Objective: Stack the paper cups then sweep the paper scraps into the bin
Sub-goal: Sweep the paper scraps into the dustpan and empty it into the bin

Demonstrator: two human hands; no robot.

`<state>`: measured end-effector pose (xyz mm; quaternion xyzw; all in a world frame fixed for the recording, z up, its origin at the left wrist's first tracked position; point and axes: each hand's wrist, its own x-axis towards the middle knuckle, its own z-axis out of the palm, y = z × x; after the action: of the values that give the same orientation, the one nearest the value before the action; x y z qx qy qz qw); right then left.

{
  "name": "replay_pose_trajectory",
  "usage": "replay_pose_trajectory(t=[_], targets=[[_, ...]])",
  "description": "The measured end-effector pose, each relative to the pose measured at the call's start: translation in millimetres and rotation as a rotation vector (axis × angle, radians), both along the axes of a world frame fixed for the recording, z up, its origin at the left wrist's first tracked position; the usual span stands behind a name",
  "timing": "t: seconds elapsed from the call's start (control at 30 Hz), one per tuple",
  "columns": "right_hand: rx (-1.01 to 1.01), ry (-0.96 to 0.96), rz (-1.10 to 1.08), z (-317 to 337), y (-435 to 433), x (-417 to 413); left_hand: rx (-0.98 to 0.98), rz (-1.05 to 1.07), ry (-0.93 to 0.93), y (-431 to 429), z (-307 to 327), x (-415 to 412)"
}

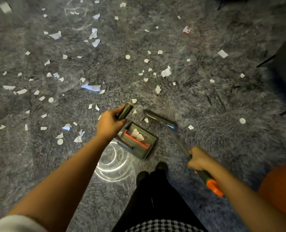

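My left hand point(109, 123) grips the dark upright handle point(125, 111) of a green dustpan point(139, 141) that rests on the grey shaggy carpet point(205, 101). A few white scraps lie inside the pan behind its orange comb. My right hand point(198, 160) holds the broom's green handle with its orange end point(214, 187). The blurred broom head point(159, 119) sits just beyond the pan's mouth. White paper scraps point(166, 72) are scattered all over the carpet, mostly ahead and to the left. No paper cups or bin are in view.
My dark shoes point(155, 171) stand just behind the dustpan. A bright ring of light point(112, 161) falls on the carpet near my feet. A small red and white box point(187, 30) lies far ahead. Dark chair legs point(266, 61) stand at the right edge.
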<state>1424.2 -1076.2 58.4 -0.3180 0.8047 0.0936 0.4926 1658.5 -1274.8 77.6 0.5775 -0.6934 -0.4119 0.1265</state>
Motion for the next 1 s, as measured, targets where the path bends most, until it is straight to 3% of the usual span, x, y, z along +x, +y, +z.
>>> replay_pose_trajectory(t=[0.4,0.73,1.0], targets=[[0.090,-0.136,0.106,3,47,7,-0.083,-0.029,-0.087,0,2,-3],[0.010,-0.259,-0.009,45,58,-12,-0.087,-0.041,-0.075,3,0,-1],[-0.125,-0.208,-0.298,35,88,-21,-0.051,-0.160,0.045,12,5,-10]])
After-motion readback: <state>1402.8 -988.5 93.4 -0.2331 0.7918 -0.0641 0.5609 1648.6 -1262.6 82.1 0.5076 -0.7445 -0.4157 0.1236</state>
